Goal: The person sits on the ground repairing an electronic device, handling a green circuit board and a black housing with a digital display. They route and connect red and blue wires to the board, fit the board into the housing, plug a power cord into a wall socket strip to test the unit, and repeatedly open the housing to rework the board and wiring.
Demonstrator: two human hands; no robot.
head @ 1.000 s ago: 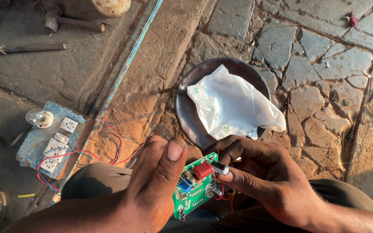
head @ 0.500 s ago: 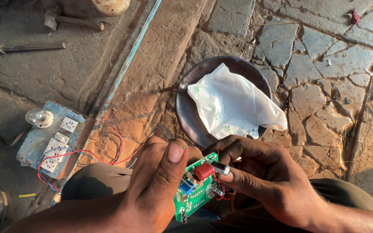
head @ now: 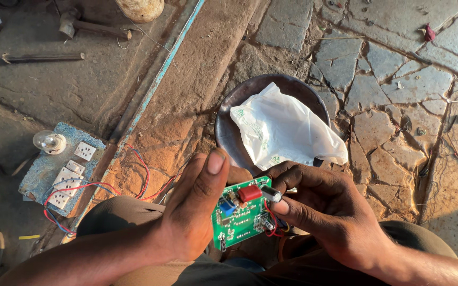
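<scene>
A small green circuit board (head: pixel 242 218) with a red block part, a blue part and a silver cylinder on it is held over my lap. My left hand (head: pixel 194 209) cradles the board from the left, thumb raised beside its top edge. My right hand (head: pixel 322 209) grips the board's right edge, fingertips at the silver cylinder and the red wires below it.
A dark round metal dish (head: pixel 239 114) holding a white plastic bag (head: pixel 282 127) lies on the cracked stone ground just beyond my hands. At left sits a blue board with white sockets (head: pixel 62 169), a bulb (head: pixel 50 142) and red wires. A hammer (head: pixel 88 25) lies top left.
</scene>
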